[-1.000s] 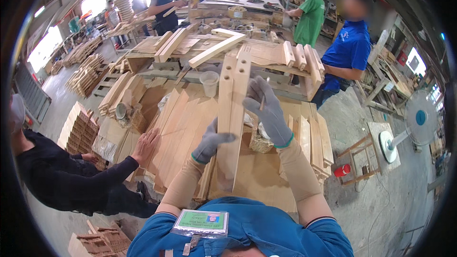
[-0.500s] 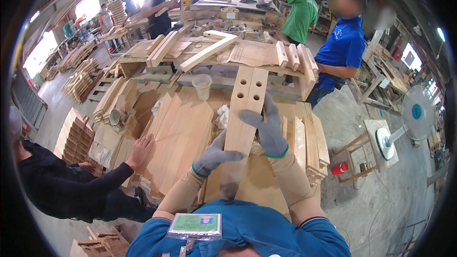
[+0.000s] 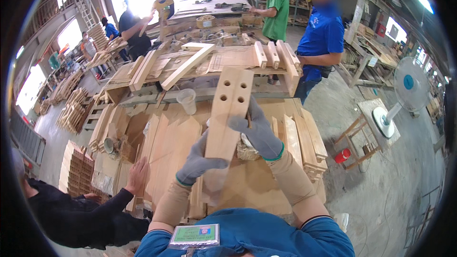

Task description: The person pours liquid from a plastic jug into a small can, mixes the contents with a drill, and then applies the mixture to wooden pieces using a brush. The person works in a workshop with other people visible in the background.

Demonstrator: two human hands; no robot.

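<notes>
A long pale wooden board stands tilted up before my chest, with several round holes near its far end. My left hand, in a grey glove, grips its left edge low down, thumb across the face. My right hand, gloved likewise, wraps the right edge higher up, thumb on the face. A small dark sliver shows by the right thumb; I cannot make out what it is. Below the board lies a brown worktop.
Flat boards lie on the left, where a co-worker's bare hand rests. Stacked wooden pieces stand on the right. A plastic cup sits beyond the boards. Several people stand around the benches; a fan is at far right.
The view has shifted slightly, so the benches sit further left. Both gloved hands keep their hold on the board, which appears slightly lower and further left. The co-worker's hand stays by the flat boards.
</notes>
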